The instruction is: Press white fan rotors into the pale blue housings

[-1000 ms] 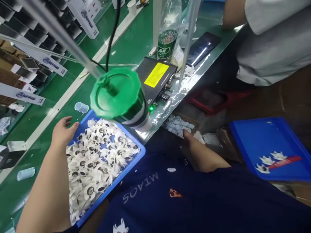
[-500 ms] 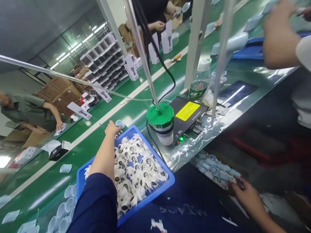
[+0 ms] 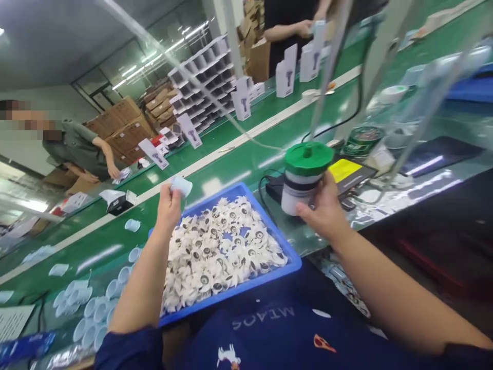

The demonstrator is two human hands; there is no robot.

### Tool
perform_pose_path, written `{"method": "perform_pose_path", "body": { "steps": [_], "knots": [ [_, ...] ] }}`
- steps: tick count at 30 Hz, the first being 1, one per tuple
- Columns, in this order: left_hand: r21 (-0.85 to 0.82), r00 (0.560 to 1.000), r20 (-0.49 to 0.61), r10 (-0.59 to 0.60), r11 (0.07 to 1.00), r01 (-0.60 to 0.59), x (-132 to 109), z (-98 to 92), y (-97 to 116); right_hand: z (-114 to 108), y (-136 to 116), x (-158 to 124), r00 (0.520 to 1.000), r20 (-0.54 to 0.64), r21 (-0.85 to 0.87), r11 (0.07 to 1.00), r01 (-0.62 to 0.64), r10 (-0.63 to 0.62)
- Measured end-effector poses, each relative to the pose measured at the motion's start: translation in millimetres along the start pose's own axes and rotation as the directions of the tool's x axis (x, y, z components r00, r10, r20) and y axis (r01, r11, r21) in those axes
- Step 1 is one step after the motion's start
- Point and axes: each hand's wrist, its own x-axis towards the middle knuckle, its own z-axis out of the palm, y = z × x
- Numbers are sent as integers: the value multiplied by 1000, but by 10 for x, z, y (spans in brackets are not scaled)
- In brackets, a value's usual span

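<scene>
My left hand (image 3: pixel 169 205) is raised over the far left corner of a blue tray (image 3: pixel 239 316), pinching a pale blue plastic cup-shaped part (image 3: pixel 181 186). Several white finned fan-like pieces (image 3: pixel 215 246) with dark round centres fill the tray. On the right, my right hand (image 3: pixel 325 208) is wrapped round a white jar (image 3: pixel 295 198) with a green lid (image 3: pixel 308 158) and a dark band. The thumb lies across the jar's front; the other fingers are partly hidden behind it. A pole and cables rise by the lid.
Loose pale blue cup parts (image 3: pixel 90 316) cluster left of the tray on the green conveyor (image 3: pixel 215 172). A black box with a yellow label (image 3: pixel 344 169) sits behind my right hand. Slanting metal poles cross the view. Two people work across the conveyor, near white cartons (image 3: pixel 285 72).
My right hand has come up from the lower right, by the blue parts, to the jar. My left hand has lifted with the cup part. The view has shifted too.
</scene>
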Motion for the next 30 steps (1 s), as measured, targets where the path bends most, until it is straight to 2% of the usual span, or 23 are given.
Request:
{"method": "perform_pose_path", "body": {
  "steps": [2, 4, 6, 9, 12, 15, 17, 18, 21, 23, 25, 27, 30],
  "knots": [
    [-150, 992, -118, 38, 987, -56, -593, -283, -61, 36, 93, 34, 994, -43, 59, 993, -98, 100],
    [-396, 969, -230, 94, 900, -181, -1172, -435, -49, 20, 111, 40, 990, -48, 122, 985, -123, 130],
    [-522, 976, -204, 72, 836, -171, -1627, -461, 6, -31, 48, 53, 988, -2, 184, 972, -149, 152],
    [-540, 999, -5, 48, 840, -43, -1996, -352, 87, -128, -155, 133, 957, 165, 241, 931, -275, 240],
    [-591, 979, 141, 146, 806, -36, -2081, -188, 155, -166, -447, 293, 889, 251, 277, 852, -445, 383],
    [-644, 951, 163, 262, 759, -99, -2023, -61, 282, -65, -840, 449, 824, 176, 332, 755, -565, 539],
    [-602, 931, 178, 318, 784, -153, -1947, -20, 420, 87, -1139, 494, 787, 147, 413, 686, -599, 599],
    [-565, 919, 184, 350, 802, -192, -1903, -11, 502, 183, -1283, 492, 780, 177, 456, 652, -606, 600],
    [-478, 866, 206, 456, 819, -317, -1774, -8, 753, 510, -1625, 399, 798, 384, 594, 538, -598, 464],
    [-477, 839, 208, 502, 801, -362, -1715, -7, 889, 713, -1744, 297, 818, 458, 678, 459, -575, 348],
    [-485, 842, 187, 505, 793, -368, -1687, -3, 979, 863, -1783, 201, 839, 458, 722, 428, -544, 294],
    [-490, 858, 156, 490, 793, -363, -1681, 1, 1027, 945, -1771, 136, 845, 465, 723, 437, -535, 264],
    [-495, 873, 136, 469, 795, -350, -1688, -6, 1053, 964, -1730, 113, 821, 521, 679, 470, -564, 233]
  ]
}}
